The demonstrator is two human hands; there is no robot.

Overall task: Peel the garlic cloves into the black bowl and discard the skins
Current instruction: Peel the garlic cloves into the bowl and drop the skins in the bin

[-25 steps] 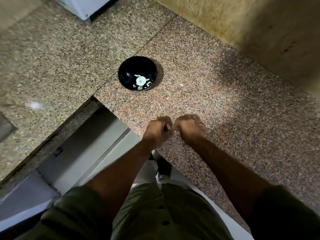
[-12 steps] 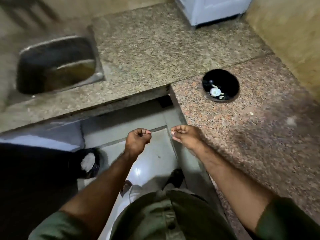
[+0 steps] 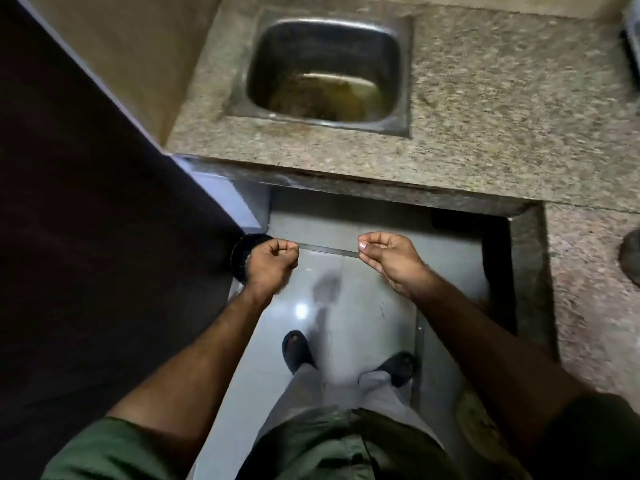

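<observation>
Two hands, left (image 3: 273, 259) and right (image 3: 389, 256), fingers curled (contents unseen), well apart above one dark bin (image 3: 239, 258).

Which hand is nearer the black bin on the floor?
Left. The left hand is curled right over the bin, overlapping its rim in view. The right hand is well off to the bin's right, above the floor tiles.

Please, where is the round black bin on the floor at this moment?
In the head view the black bin stands on the floor at the left, against the dark door, mostly hidden behind the left hand, below the sink counter.
</observation>
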